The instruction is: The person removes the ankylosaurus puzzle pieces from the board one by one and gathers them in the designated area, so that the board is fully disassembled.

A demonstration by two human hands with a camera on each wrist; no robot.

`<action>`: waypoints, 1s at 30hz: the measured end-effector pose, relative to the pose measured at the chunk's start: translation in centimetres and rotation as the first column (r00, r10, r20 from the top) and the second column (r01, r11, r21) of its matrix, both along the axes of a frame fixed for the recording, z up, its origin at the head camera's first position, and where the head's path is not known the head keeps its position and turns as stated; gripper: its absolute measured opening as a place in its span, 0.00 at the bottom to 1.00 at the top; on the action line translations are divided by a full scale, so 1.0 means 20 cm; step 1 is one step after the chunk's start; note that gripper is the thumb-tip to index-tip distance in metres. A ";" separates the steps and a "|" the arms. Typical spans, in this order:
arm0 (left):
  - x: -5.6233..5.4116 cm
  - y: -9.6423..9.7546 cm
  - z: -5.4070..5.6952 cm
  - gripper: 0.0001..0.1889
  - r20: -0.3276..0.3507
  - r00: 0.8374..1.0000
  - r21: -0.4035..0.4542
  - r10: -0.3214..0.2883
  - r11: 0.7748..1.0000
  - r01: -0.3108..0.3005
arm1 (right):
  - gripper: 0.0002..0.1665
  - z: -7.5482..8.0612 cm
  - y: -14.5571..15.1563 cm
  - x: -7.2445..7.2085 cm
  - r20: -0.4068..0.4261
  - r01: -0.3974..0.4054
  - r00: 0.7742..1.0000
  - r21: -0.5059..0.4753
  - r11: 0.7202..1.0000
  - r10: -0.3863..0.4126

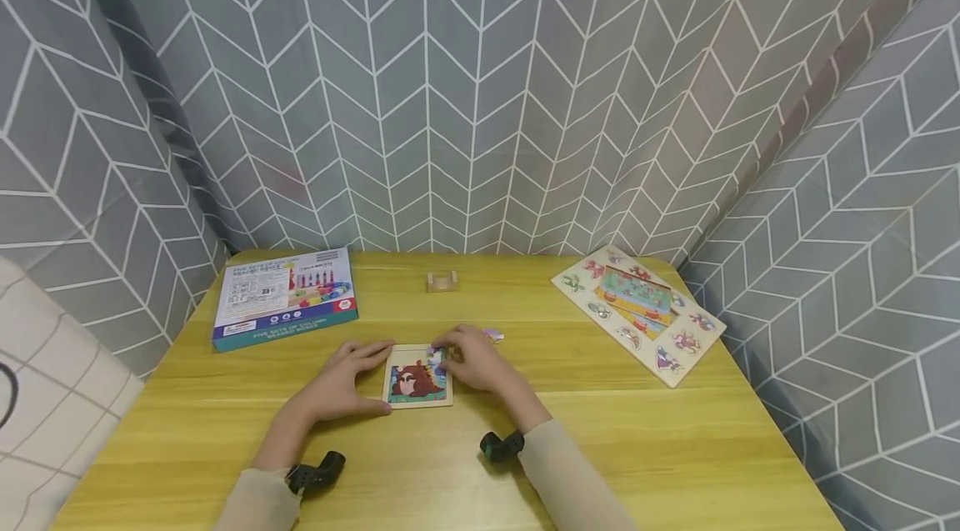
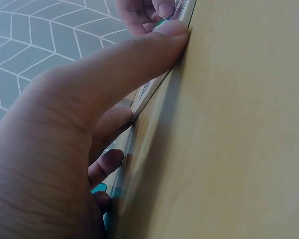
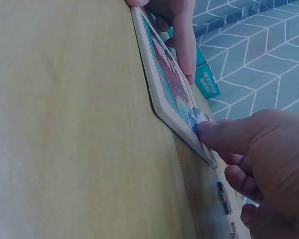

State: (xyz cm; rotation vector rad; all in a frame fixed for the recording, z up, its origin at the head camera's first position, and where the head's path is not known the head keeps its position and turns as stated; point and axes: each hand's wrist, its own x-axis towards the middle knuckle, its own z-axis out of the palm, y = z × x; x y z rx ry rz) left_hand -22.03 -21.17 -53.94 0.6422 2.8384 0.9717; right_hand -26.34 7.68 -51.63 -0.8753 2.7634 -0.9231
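Observation:
A small square jigsaw tray (image 1: pixel 431 404) with a pale wooden rim lies on the table. Most of it is filled by a picture (image 1: pixel 415 382) of a reddish-brown animal on teal; a bare strip shows along its top. My left hand (image 1: pixel 343 381) holds the tray's left side, thumb at the near corner and index finger at the far one. At the upper right of the tray, my right hand (image 1: pixel 476 358) pinches a blue-and-white puzzle piece (image 3: pixel 196 115), its thumb on top. The right fingertips are partly hidden behind the thumb in the right wrist view.
Loose puzzle pieces (image 1: pixel 493 334) lie just beyond my right hand. A boxed bead set (image 1: pixel 285 298) stands at the back left, a small wooden block (image 1: pixel 442 282) at the back middle. On the right lies a wooden picture board (image 1: pixel 672 370) with colourful cards (image 1: pixel 636 295) on it.

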 end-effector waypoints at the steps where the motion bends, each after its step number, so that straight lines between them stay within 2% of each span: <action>1: 0.00 0.00 0.00 0.55 0.005 1.000 -0.001 0.003 1.000 -0.003 | 0.18 0.00 0.00 0.00 -0.001 -0.002 1.000 0.002 1.000 0.002; 12: 0.00 0.00 0.00 0.55 0.021 1.000 0.003 0.005 1.000 -0.005 | 0.17 -0.01 0.00 -0.01 -0.046 -0.006 0.999 0.044 0.999 0.008; 30: 0.00 0.00 0.00 0.54 -0.003 1.000 0.008 -0.002 1.000 0.002 | 0.16 0.00 0.00 0.01 -0.030 0.008 1.000 -0.024 1.000 -0.008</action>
